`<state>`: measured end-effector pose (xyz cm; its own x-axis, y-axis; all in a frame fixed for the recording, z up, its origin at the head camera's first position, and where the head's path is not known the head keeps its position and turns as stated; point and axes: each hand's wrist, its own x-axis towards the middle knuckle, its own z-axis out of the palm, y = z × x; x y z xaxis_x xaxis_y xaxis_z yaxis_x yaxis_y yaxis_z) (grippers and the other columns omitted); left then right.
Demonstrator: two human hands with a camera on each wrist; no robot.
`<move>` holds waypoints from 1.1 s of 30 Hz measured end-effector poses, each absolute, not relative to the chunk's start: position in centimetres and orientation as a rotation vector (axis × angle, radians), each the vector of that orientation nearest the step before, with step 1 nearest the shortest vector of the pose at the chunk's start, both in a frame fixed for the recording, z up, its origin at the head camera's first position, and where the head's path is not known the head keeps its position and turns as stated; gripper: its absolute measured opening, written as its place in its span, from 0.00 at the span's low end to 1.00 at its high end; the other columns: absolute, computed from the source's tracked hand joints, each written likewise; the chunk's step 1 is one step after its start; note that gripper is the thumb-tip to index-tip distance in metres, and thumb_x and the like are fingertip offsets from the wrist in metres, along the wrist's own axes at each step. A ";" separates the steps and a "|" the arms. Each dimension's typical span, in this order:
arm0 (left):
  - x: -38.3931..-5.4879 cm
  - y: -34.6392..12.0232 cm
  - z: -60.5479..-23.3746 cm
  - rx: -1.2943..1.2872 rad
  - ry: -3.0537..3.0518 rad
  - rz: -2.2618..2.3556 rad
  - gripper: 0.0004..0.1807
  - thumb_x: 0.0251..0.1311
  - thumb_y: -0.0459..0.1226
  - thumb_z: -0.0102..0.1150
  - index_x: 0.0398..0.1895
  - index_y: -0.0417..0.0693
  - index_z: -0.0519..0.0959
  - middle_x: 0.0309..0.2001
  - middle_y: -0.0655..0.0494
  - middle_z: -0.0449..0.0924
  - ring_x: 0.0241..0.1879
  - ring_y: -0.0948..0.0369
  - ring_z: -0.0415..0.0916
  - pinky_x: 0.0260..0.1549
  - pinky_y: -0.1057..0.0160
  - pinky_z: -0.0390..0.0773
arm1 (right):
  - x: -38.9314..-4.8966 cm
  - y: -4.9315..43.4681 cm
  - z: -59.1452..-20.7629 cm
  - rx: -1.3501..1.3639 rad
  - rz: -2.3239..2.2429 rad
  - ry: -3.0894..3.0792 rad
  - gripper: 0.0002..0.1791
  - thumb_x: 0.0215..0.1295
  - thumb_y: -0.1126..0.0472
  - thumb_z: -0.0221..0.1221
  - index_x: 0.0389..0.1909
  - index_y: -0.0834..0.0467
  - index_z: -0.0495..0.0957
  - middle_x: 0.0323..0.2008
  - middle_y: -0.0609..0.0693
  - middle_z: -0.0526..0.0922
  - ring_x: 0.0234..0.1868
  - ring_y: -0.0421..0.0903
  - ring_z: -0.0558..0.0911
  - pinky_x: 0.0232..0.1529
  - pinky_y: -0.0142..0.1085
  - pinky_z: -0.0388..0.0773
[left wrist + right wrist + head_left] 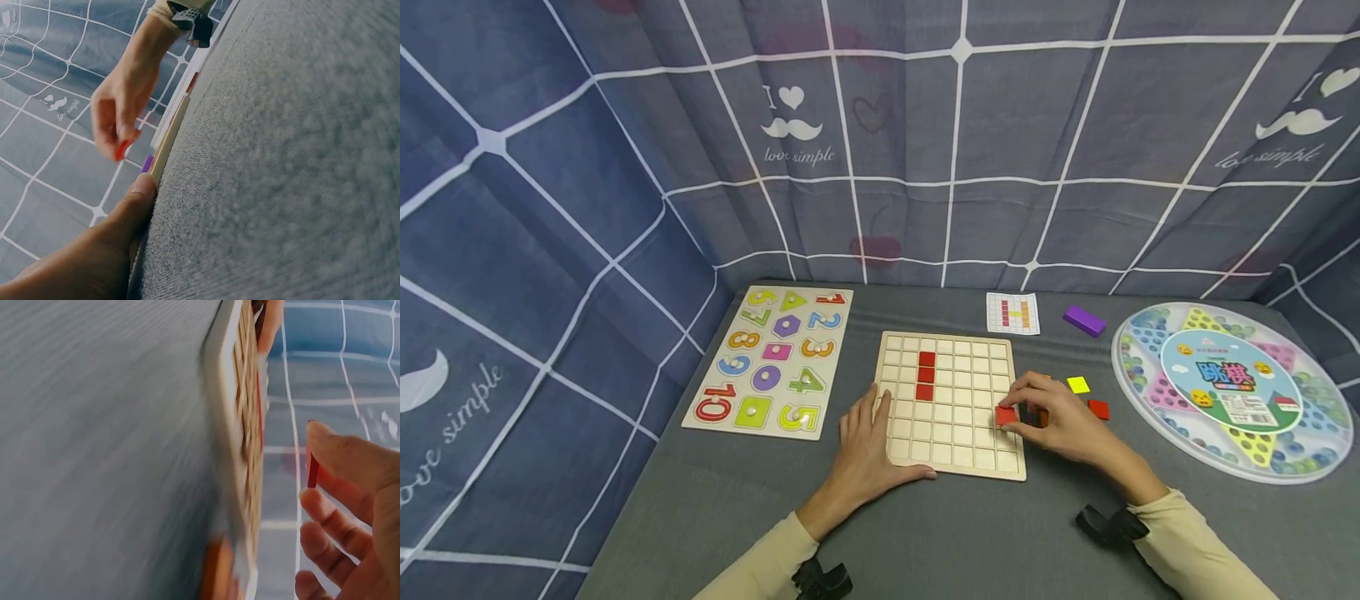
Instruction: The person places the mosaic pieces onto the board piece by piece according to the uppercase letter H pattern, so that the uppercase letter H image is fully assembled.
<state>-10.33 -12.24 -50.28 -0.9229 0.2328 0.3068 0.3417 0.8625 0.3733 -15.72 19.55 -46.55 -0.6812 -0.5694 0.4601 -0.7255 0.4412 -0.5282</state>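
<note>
A wooden grid board (955, 425) lies on the grey cloth, with three red square tiles (926, 376) in one column toward its upper left. My left hand (868, 454) rests at the board's left front corner, fingers spread along the left edge and thumb (142, 187) against the front edge. Above the board's right edge, my right hand (1060, 417) pinches a red square tile (1005, 416) between thumb and fingers. In the right wrist view that tile (312, 464) is seen edge-on, held clear of the board. Orange pieces (1042, 418) lie partly hidden under the right hand.
Right of the board lie a yellow tile (1078, 385) and another red tile (1098, 409). Behind are a printed grid card (1012, 313) and a purple block (1084, 321). A number-and-shape puzzle board (752, 342) lies left; a round game board (1326, 417) lies right.
</note>
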 end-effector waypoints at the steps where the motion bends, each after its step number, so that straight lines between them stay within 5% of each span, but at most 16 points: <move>1: -10.3 -12.2 -50.3 -0.437 -2.786 -0.624 0.73 0.24 0.72 0.73 0.72 0.37 0.60 0.73 0.38 0.55 0.67 0.46 0.58 0.58 0.47 0.59 | -15.9 18.9 -46.4 1.127 1.056 -2.476 0.18 0.46 0.65 0.75 0.38 0.51 0.84 0.40 0.42 0.78 0.30 0.42 0.75 0.29 0.31 0.71; 7: -10.4 -12.3 -50.2 -0.440 -2.783 -0.604 0.73 0.23 0.72 0.73 0.72 0.37 0.60 0.73 0.38 0.55 0.67 0.46 0.59 0.58 0.47 0.60 | -16.6 14.7 -45.5 1.090 0.951 -2.497 0.14 0.47 0.59 0.76 0.36 0.49 0.86 0.38 0.41 0.79 0.36 0.43 0.78 0.39 0.37 0.70; 33: -10.4 -12.1 -50.0 -0.402 -2.860 -0.565 0.72 0.27 0.74 0.69 0.74 0.39 0.58 0.75 0.41 0.52 0.69 0.48 0.56 0.59 0.48 0.60 | -17.9 8.3 -46.9 0.959 0.808 -2.703 0.15 0.46 0.49 0.76 0.34 0.49 0.86 0.33 0.41 0.80 0.35 0.40 0.72 0.39 0.39 0.65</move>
<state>-10.43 -12.14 -49.97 -0.9433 0.2252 0.2438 0.3010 0.8900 0.3425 -17.88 8.26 -46.86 -0.7812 -0.5360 0.3201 -0.6237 0.6480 -0.4371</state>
